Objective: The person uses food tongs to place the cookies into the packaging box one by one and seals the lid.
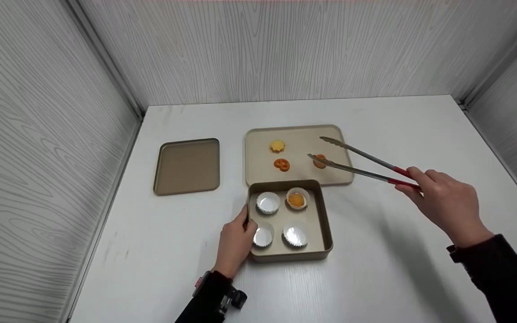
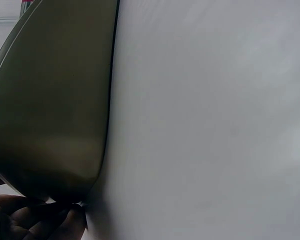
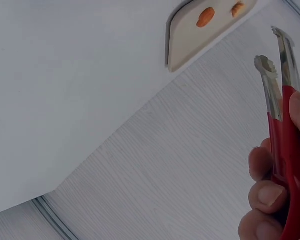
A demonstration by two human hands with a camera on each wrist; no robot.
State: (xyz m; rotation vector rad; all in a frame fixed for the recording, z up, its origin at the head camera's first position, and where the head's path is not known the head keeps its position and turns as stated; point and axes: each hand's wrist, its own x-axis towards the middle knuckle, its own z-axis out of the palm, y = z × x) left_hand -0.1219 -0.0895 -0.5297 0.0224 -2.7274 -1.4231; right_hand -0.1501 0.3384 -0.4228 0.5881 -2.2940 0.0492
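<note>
My left hand (image 1: 236,242) grips the left wall of a deep square baking pan (image 1: 326,224), thumb over the rim. The pan's side wall (image 2: 55,100) fills the left of the left wrist view. Several fluted cupcake liners sit inside; the back right liner (image 1: 305,194) holds an orange-yellow pastry (image 1: 295,200), while shiny insides show in the others. In my right hand (image 1: 447,202) are red-handled metal tongs (image 1: 361,171), their arms spread apart over the tray behind the pan. The lower arm partly covers a round brown cookie (image 1: 319,164). Fingers and thumb wrap the handles in the right wrist view.
The shallow beige tray (image 1: 258,134) lies behind the pan and carries a pretzel (image 1: 282,164) and a yellow scalloped pastry (image 1: 277,146). To the left lies a darker square tray (image 1: 187,167). Wood-grain panels (image 1: 263,54) border the white table.
</note>
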